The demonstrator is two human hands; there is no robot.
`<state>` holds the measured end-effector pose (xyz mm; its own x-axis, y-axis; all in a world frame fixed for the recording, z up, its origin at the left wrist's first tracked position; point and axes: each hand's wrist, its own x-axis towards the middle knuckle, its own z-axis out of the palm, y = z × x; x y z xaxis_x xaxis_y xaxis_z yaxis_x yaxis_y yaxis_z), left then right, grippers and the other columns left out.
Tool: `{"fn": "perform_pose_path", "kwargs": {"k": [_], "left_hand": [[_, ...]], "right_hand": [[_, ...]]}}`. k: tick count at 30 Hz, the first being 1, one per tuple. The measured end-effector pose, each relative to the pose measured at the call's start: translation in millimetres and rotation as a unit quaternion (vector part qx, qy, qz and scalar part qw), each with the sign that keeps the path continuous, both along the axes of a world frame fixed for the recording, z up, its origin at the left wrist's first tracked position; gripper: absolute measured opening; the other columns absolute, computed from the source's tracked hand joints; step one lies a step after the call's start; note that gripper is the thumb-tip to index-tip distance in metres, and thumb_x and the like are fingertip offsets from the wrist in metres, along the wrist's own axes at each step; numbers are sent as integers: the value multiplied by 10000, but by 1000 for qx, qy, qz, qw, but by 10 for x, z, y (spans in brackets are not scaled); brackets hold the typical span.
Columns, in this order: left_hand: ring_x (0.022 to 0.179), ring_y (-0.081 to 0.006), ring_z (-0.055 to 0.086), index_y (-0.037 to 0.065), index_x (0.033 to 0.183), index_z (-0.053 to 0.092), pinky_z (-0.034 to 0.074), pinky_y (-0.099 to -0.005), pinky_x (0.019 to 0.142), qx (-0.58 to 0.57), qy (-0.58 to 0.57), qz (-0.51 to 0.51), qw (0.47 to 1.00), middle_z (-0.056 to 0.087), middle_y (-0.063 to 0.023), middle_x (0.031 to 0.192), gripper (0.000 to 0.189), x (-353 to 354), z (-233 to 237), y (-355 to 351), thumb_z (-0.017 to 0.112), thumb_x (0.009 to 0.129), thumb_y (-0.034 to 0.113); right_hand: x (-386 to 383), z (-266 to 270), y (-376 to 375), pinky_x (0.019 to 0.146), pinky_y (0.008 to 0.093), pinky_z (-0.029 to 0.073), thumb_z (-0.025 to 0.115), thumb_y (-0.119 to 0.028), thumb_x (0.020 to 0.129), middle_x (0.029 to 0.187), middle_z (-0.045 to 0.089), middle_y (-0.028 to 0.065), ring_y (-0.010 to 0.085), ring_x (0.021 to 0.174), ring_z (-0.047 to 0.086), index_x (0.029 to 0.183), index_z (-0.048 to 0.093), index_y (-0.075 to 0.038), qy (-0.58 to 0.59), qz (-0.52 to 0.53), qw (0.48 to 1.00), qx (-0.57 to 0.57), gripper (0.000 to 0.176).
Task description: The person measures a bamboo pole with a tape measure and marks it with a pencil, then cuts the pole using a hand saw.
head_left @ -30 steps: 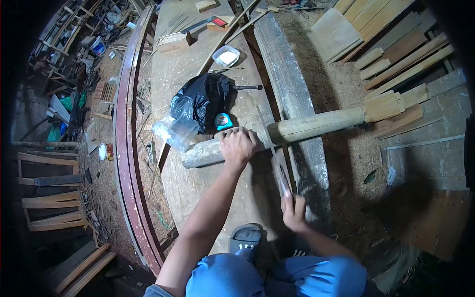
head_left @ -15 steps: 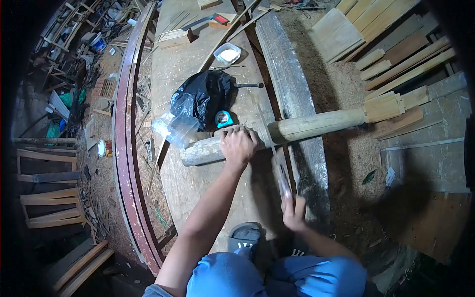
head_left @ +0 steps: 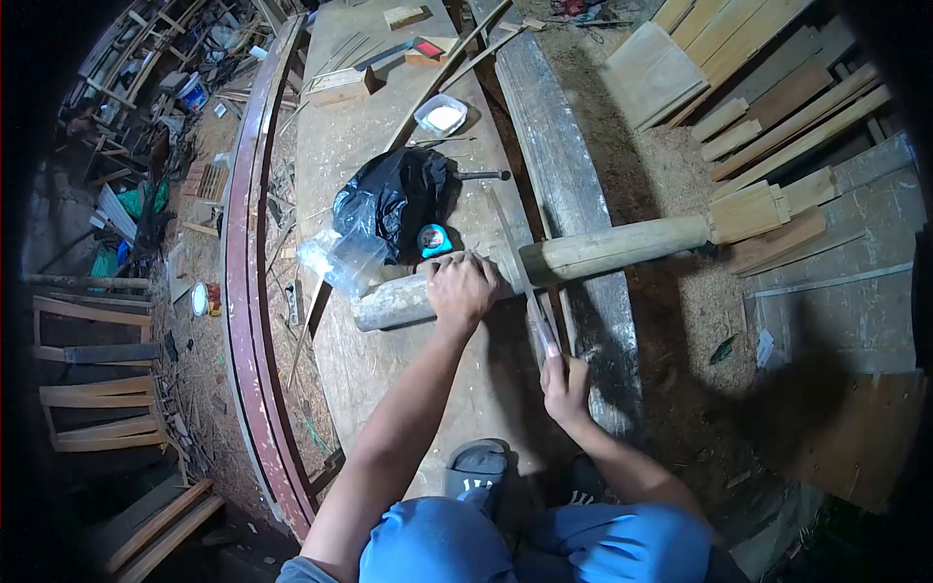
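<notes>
A round wooden log [head_left: 622, 249] lies across the plank bench, its left end nearest me. My left hand [head_left: 461, 290] is closed over the top of the log, pressing it near its left part. In my right hand [head_left: 566, 387] is the handle of a handsaw [head_left: 526, 277], fingers wrapped round it. The saw blade crosses the log just right of my left hand, pointing away from me. Beyond my left hand are a teal tape measure [head_left: 433, 239] and a black plastic bag [head_left: 394, 199]. A clear plastic bag [head_left: 342, 260] touches the log's left side.
A hammer-like metal tool [head_left: 483, 176] sticks out from the black bag. Farther up stand a white plastic tub [head_left: 442, 115] and a wooden block with a try square [head_left: 425, 51]. A long maroon beam [head_left: 243, 243] runs along the left; stacked boards [head_left: 748, 209] lie right.
My right hand has moved forward, away from me, pushing the saw farther across the log. My left hand stays on the log. The view has shifted slightly.
</notes>
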<state>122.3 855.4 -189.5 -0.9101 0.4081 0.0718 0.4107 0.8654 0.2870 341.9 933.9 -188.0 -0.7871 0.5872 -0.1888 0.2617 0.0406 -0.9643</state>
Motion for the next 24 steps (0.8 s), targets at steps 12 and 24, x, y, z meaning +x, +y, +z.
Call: {"fn": "perform_pose_path", "kwargs": {"k": [12, 24], "left_hand": [[960, -305, 712, 48, 921, 759, 423, -446, 978, -4, 5, 0, 1000, 752, -167, 985, 356, 11, -5, -21, 502, 947, 292], [960, -313, 705, 31, 917, 758, 449, -448, 951, 0, 13, 4, 1000, 749, -169, 993, 353, 32, -5, -21, 499, 939, 270]], "right_hand": [[151, 54, 28, 538, 417, 400, 516, -290, 1066, 565, 539, 108, 280, 539, 567, 639, 535, -25, -42, 48, 998, 4, 503], [448, -294, -115, 446, 345, 283, 461, -268, 1074, 515, 451, 17, 132, 444, 445, 586, 455, -52, 28, 24, 973, 230, 535]]}}
